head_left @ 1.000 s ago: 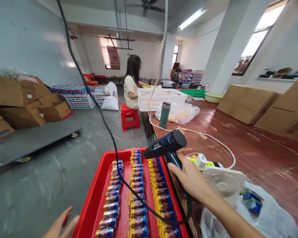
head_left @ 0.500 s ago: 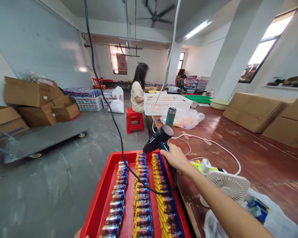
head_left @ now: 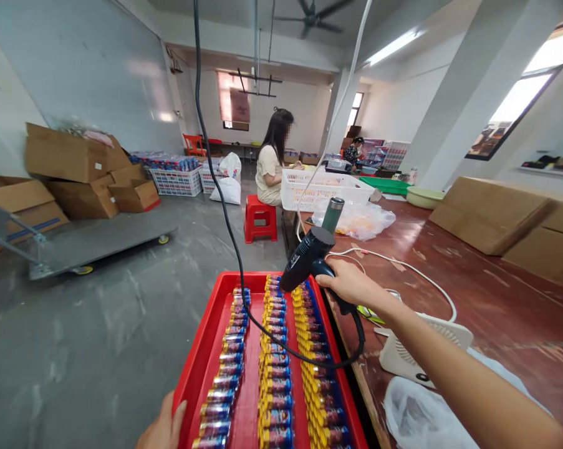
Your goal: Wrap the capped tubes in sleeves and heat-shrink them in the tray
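Note:
In my right hand is a black hair dryer, its nozzle angled down and left over the far end of a red tray. The dryer's black cord hangs from above and loops across the tray. My left hand grips the tray's near left side, thumb on the rim; its other fingers are mostly hidden. Three rows of small tubes with yellow ends and blue-and-red wrapping lie in the tray. A green bottle with a silver top stands behind the dryer.
To the right runs a worn red-brown table with a white fan, plastic bags and cartons. Beyond the tray, a person sits on a red stool beside a white basket. A flat trolley stands left.
My view has shifted slightly left and down. More of my left hand now shows on the tray's rim. The dryer stays in my right hand, and its cord loop has swung right.

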### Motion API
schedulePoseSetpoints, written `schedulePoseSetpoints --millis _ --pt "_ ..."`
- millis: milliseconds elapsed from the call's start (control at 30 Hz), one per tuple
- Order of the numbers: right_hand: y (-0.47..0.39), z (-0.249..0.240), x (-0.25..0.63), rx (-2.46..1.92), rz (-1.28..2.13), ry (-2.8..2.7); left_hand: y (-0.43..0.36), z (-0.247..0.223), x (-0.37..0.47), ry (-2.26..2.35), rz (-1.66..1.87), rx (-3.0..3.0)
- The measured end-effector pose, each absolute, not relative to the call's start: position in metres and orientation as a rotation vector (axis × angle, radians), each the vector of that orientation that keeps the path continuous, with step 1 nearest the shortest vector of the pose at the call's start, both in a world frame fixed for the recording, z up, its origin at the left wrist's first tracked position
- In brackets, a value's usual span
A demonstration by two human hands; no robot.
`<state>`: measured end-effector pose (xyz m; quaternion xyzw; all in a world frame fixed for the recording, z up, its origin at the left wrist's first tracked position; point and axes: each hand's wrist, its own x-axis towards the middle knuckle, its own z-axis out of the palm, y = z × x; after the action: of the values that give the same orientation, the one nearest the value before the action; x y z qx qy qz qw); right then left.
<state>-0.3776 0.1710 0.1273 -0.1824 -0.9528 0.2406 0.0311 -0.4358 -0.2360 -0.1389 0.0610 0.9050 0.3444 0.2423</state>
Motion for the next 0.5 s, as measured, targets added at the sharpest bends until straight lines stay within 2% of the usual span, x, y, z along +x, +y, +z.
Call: schedulePoseSetpoints --millis 500 --pt "0.121 0.144 -0.257 -0.647 0.972 -3.063 -0.230 -0.131 -0.433 2.658 0.520 0.285"
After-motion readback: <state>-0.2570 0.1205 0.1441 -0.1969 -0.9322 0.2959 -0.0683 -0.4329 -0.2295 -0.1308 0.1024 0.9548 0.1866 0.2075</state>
